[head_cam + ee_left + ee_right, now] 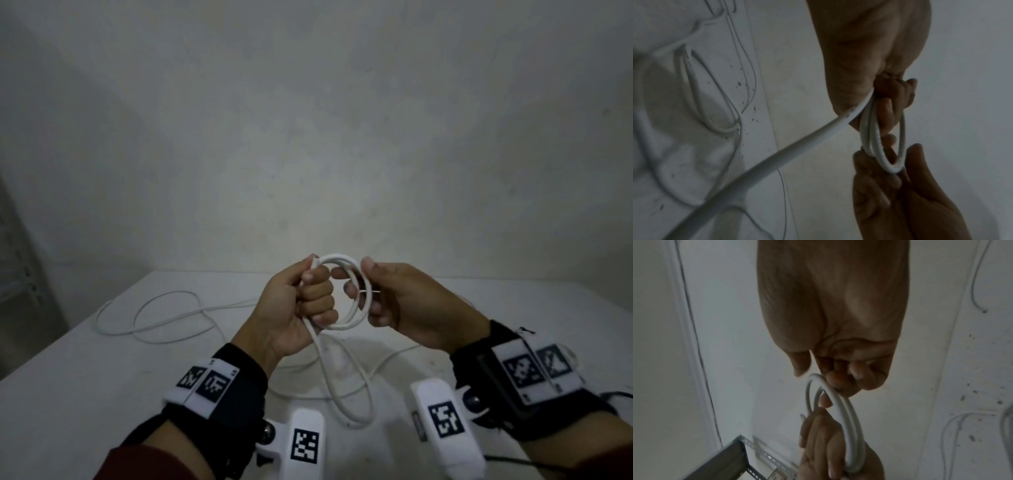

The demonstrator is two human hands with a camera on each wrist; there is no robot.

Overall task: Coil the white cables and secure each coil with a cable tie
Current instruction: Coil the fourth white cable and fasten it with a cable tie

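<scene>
A small coil of white cable hangs in the air above the white table, held between both hands. My left hand is a fist round the coil's left side. My right hand pinches the coil's right side between thumb and fingers. A thin pale strip, maybe a cable tie, pokes out at the right fingers. The loose tail of the cable drops from the left fist in a long loop onto the table. A second white cable lies in loose loops at the table's left.
A plain wall stands just behind the table's far edge. A grey perforated metal shelf frame stands to the left. A thin dark wire trails near my right wrist.
</scene>
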